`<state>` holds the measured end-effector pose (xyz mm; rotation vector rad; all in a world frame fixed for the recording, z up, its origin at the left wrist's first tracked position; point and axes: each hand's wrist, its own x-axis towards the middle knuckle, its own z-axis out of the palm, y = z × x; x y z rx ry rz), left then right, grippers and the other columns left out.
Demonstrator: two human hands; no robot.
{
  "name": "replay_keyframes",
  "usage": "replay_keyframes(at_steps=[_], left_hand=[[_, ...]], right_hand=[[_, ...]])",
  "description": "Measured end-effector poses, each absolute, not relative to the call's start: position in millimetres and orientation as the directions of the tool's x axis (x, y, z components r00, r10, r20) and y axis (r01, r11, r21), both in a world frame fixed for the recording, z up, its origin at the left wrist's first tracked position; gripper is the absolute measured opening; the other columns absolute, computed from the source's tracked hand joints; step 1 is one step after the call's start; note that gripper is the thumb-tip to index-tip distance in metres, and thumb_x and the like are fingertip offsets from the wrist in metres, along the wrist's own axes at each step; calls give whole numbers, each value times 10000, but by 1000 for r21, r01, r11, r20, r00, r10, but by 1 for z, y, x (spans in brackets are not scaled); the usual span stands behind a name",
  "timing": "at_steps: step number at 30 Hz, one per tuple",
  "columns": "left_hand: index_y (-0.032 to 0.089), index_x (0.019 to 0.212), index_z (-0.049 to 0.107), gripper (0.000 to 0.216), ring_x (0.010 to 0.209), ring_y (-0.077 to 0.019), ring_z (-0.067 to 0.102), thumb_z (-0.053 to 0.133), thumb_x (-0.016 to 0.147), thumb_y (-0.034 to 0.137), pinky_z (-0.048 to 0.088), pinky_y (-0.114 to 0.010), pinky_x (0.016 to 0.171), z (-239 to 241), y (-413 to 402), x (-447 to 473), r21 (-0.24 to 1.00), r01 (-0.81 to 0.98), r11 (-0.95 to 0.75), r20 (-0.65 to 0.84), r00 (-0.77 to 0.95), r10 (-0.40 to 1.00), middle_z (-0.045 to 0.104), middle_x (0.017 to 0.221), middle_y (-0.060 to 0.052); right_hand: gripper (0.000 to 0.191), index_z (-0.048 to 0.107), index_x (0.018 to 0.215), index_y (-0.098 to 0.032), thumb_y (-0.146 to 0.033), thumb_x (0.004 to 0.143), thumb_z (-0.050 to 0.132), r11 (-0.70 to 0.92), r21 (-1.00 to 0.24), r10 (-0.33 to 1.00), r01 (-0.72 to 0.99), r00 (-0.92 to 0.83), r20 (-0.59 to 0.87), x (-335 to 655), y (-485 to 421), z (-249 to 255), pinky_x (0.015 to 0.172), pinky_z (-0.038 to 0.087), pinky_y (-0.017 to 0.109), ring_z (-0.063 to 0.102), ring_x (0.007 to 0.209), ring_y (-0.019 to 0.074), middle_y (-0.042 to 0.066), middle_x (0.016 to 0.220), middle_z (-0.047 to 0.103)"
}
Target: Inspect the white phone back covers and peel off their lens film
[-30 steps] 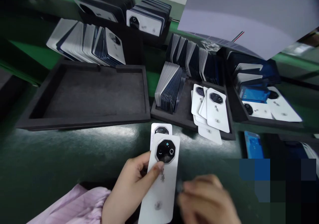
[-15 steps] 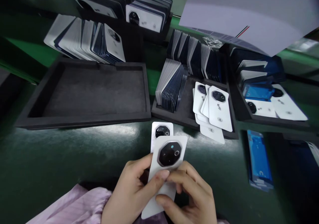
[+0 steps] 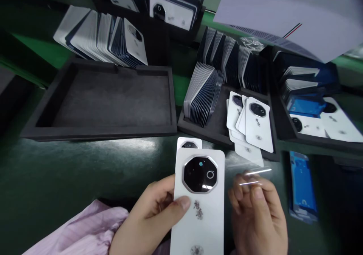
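My left hand (image 3: 153,217) grips a white phone back cover (image 3: 200,206) with a black octagonal camera plate, thumb across its front. A second white cover (image 3: 189,144) lies on the table just behind it. My right hand (image 3: 256,209) is beside the held cover on its right, fingers pinched on a thin clear film (image 3: 252,173) that glints above the fingertips.
An empty black foam tray (image 3: 99,100) sits at the left. Another black tray (image 3: 218,126) holds upright rows of covers and several loose white covers (image 3: 253,124). More trays of covers stand behind and at the right. A blue-framed part (image 3: 302,185) lies on the green table.
My right hand has come off the held cover and moved right, now pinching a clear film. The cover has been raised nearer the camera and turned more upright.
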<state>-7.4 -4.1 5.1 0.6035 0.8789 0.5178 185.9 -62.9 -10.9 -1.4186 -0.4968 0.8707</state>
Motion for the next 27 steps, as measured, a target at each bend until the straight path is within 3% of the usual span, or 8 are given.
replay_keyframes(at_steps=[7,11,15,19,27], left_hand=[[276,1032,889,339,708,-179,577,740,948,568,462,-238,632,7,-7,-7,730,-141,668,-475,599,645,692,792,-31],[270,1045,894,386,659,-184,514,708,934,590,426,-244,570,5,-9,-9,787,-39,615,-482,583,654,602,723,-33],[283,1164,873,396,648,-178,505,692,960,570,446,-244,571,3,-11,-10,830,43,556,-478,568,670,603,740,-33],[252,1093,873,426,725,-185,546,679,979,614,440,-232,618,6,-9,-10,770,-103,630,-424,656,625,638,793,-40],[301,1115,875,213,846,-169,583,750,1001,430,459,-197,744,5,1,-4,586,-304,751,-376,719,585,755,838,-22]], right_hand=[[156,756,898,-306,-433,938,837,-176,-966,770,-189,585,-255,181,-70,-13,617,514,218,626,876,186,37,1062,624],[173,752,886,-306,-446,934,841,-196,-968,788,-158,562,-251,178,-73,-9,516,468,203,574,657,142,11,884,655],[190,752,864,-276,-421,906,867,-167,-970,759,-177,605,-241,175,-71,-7,479,449,198,549,581,126,14,836,689],[193,751,853,-267,-397,868,894,-163,-967,759,-198,601,-251,176,-73,-8,463,464,191,569,519,119,7,747,714],[157,770,873,-298,-416,901,869,-142,-975,825,-174,524,-213,178,-74,-4,519,480,210,587,543,130,-7,687,703]])
